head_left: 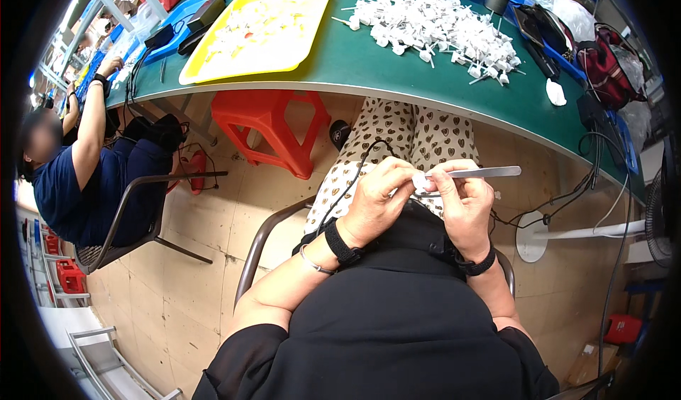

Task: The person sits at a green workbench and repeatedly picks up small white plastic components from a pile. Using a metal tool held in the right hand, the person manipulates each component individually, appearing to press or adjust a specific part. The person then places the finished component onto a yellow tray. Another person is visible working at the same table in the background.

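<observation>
Above my lap, my left hand [383,194] is closed in a pinch on a small white part [420,182]. My right hand [467,205] meets it there, its thumb and fingers closed round a flat silvery metal tool [496,172] whose blunt end points right. It may be a pair of tweezers; the working end is hidden between the fingers. On the green table [323,63] ahead lies a loose heap of small white plastic pieces [440,27] with thin stems. A yellow tray [301,52] left of the heap holds several small pale pieces.
A red stool [259,127] stands under the table edge. To the left a co-worker [78,180] sits on a chair. Cables [592,166] hang at the right, near a white stand base [533,237] and a fan [660,201]. Bags [606,66] lie on the table's right end.
</observation>
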Available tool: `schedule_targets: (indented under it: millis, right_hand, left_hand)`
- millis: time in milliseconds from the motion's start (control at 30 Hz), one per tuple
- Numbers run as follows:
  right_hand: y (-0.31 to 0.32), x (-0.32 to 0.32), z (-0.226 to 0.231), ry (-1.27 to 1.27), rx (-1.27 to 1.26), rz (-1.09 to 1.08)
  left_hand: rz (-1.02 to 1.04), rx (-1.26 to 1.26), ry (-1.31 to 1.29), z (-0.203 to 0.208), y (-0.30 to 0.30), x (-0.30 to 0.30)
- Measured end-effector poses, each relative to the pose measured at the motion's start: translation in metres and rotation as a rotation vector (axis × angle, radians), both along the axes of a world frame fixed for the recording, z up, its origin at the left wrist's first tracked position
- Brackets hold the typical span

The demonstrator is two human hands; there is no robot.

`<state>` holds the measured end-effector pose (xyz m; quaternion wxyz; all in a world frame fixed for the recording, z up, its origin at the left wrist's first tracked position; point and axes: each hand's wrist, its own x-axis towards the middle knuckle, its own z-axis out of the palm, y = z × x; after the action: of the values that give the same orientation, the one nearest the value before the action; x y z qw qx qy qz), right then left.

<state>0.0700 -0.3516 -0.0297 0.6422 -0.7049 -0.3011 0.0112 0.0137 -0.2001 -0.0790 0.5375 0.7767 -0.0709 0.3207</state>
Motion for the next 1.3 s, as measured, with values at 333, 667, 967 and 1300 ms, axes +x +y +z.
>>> schedule_targets:
  millis: [333,667,967,1300]
  right_hand:
    - [0.0014,-0.0033,-0.0025,-0.093,0.122,-0.034]
    - [0.0001,-0.0007,-0.0040,-0.041,0.082,-0.014]
    - [0.0017,0.0004,-0.0066,-0.092,0.077,-0.030]
    - [0.0021,-0.0005,-0.0061,-0.038,0.096,-0.021]
  left_hand:
    - [-0.047,-0.071,-0.030,-0.0018,0.0025,0.0029]
    - [-0.052,-0.089,-0.003,0.0007,0.0016,0.0015]
    - [-0.050,-0.079,-0.002,0.0003,0.0015,0.0016]
    - [-0.040,-0.072,0.000,0.0027,0.0005,0.0010]
